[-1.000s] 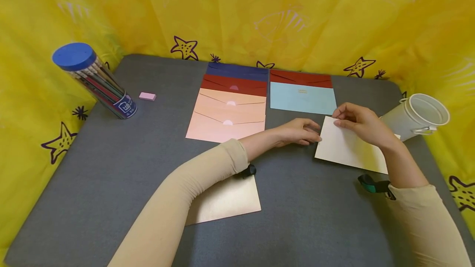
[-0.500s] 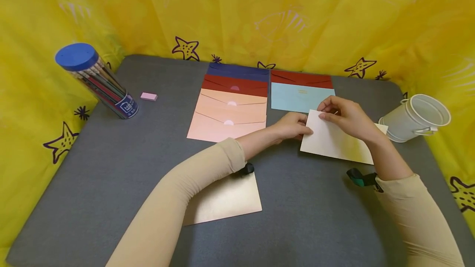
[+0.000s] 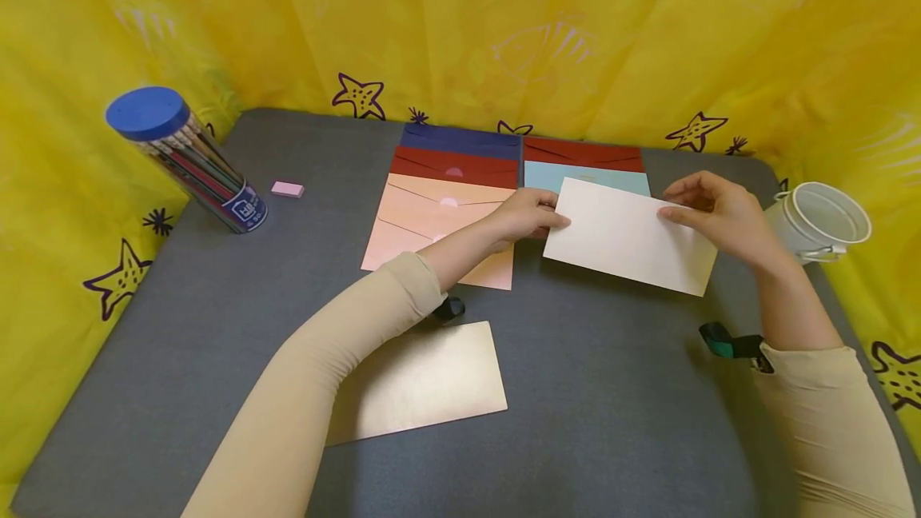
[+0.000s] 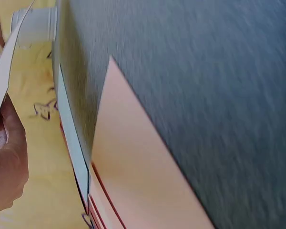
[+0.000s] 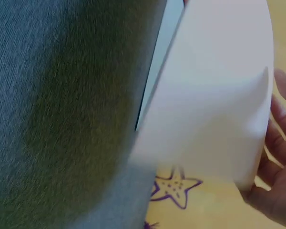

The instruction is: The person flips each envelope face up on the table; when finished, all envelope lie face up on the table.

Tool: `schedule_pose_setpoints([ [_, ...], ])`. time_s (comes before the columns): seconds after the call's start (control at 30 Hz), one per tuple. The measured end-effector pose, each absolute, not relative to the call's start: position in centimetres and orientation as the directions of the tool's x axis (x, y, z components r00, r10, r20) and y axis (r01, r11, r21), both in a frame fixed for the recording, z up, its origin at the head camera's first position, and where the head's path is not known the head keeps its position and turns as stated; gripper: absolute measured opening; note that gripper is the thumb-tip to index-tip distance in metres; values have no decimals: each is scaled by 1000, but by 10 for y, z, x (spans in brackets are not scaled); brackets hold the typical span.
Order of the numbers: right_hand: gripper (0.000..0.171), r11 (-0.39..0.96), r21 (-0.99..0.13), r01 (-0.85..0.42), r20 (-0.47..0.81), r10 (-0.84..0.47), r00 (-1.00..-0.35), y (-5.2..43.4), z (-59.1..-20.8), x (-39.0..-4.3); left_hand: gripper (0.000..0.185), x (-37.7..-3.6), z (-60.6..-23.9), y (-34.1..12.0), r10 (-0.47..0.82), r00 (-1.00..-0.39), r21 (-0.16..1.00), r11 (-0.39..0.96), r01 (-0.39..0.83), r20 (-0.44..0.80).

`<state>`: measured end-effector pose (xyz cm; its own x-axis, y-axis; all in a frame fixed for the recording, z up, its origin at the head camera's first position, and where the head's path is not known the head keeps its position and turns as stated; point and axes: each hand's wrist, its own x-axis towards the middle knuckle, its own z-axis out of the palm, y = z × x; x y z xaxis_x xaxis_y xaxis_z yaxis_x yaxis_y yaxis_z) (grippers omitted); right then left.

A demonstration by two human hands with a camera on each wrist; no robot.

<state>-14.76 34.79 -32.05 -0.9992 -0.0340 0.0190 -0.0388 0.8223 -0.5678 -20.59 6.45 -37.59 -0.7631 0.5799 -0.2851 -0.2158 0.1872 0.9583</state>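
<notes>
Head view: two hands hold a cream envelope (image 3: 629,235) just above a grey surface (image 3: 612,406). The left hand (image 3: 528,214) pinches its left edge; the right hand (image 3: 719,214) grips its right edge, fingers curled. It overlaps a light blue envelope (image 3: 547,174). Peach envelopes (image 3: 424,214) lie left, a white bucket (image 3: 820,222) right, yellow starfish cloth (image 3: 504,22) behind.

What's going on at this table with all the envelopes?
A person holds a cream envelope by its ends, left hand on one, right hand on the other, over a light blue envelope in the right-hand row. Peach, red and navy ones lie to the left; a gold envelope lies nearer.
</notes>
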Motion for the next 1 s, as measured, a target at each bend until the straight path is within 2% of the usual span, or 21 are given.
schedule_pose_setpoints([
  [0.17,56,822,-567,47,-51,22,-998,364,-324,-146,10,-214,-373,49,558,-776,956,153,-252,-294],
  [0.27,56,791,-607,73,-90,23,-996,371,-329,-145,5,-218,-371,43,548,-786,958,131,-256,-285],
  [0.37,42,703,-705,91,-133,-6,-991,377,-333,-144,6,-221,-368,39,522,-806,959,108,-263,-280],
  [0.5,7,568,-815,118,-172,-43,-984,382,-339,-143,13,-224,-366,36,478,-828,955,117,-272,-294],
  [0.53,5,550,-825,126,-176,-39,-984,383,-341,-143,16,-225,-366,35,467,-832,953,122,-276,-300],
  [0.67,17,486,-861,151,-171,2,-985,383,-346,-144,26,-227,-366,32,423,-851,950,101,-296,-311],
  [0.8,17,279,-948,150,-142,48,-989,380,-349,-145,31,-229,-368,29,374,-880,955,71,-288,-293],
  [0.9,18,65,-995,80,-76,57,-995,377,-352,-146,27,-229,-370,26,352,-901,967,78,-241,-253],
  [1.0,23,-115,-993,7,-10,24,-1000,377,-355,-146,21,-228,-370,25,360,-908,976,55,-209,-215],
])
